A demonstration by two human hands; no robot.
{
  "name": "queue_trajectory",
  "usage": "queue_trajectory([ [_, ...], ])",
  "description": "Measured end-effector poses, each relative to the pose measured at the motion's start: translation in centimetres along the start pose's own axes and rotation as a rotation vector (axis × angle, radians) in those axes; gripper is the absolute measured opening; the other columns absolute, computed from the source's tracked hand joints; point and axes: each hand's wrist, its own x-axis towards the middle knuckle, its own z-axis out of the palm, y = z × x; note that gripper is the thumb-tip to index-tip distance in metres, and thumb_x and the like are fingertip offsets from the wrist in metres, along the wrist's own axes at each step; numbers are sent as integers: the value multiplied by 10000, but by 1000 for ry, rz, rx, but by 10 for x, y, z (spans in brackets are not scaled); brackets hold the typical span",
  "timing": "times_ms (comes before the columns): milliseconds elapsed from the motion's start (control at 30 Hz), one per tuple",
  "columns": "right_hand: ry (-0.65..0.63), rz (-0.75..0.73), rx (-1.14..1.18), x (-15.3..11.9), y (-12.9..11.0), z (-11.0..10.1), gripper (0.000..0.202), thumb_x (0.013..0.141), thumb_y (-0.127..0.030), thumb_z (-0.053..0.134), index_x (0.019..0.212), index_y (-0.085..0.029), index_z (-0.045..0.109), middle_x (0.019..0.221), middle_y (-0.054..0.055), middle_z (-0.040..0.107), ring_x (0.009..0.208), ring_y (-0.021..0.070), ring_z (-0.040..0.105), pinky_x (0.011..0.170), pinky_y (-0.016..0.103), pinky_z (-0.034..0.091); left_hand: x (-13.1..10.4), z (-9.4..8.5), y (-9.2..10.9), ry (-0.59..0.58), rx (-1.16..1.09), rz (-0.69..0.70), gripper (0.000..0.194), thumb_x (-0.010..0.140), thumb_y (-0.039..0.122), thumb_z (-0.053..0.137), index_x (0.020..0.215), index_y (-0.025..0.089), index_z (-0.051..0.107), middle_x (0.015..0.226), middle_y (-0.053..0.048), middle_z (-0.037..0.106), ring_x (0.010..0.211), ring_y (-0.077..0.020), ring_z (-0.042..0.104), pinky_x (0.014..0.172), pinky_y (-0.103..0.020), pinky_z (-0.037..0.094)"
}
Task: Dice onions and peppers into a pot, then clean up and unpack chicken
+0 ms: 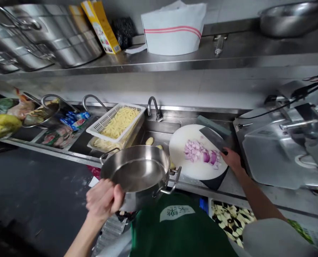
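Observation:
My left hand (105, 198) is closed against the near left side of a wide steel pot (145, 196); the exact grip is hidden. The pot is tilted towards me and shows bare metal inside, with loop handles on two sides. On the right, my right hand (231, 159) is closed around the handle of a cleaver (211, 137), its broad blade above the far right part of a round white cutting board (198, 173). Chopped purple onion (192, 151) and larger onion pieces (209, 156) lie on the board, left of the right hand.
A white basket of cut potato strips (121, 121) rests over the sink by a curved faucet (155, 109). Peeled potatoes (149, 141) lie behind the pot. A steel slicing machine (276, 150) stands at right. Cut eggplant (230, 217) fills a container below the counter.

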Motion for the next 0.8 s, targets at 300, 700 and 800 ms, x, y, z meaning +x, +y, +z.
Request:
queue_trajectory([
  [300,-54,-172,-102,13,23,25,484,975,-311,574,1391,-83,673,1216,221,766,1092,335,739,953,400,556,-57,72,-1,-53,45,-62,458,883,-10,592,566,216,351,522,68,329,484,-103,304,529,-305,258],
  [700,-242,-31,-74,13,0,-4,395,971,-222,537,1291,-128,749,1231,178,774,1132,296,735,986,353,536,-78,131,-62,-173,72,-318,526,984,224,562,483,203,405,456,32,422,441,-100,389,532,-285,275],
  [800,-176,128,18,1,2,-8,411,976,-241,489,1267,-117,752,1199,194,778,1095,310,743,960,376,547,-76,155,-80,-275,42,-369,559,1005,329,537,466,198,462,453,5,484,446,-111,448,539,-279,288],
])
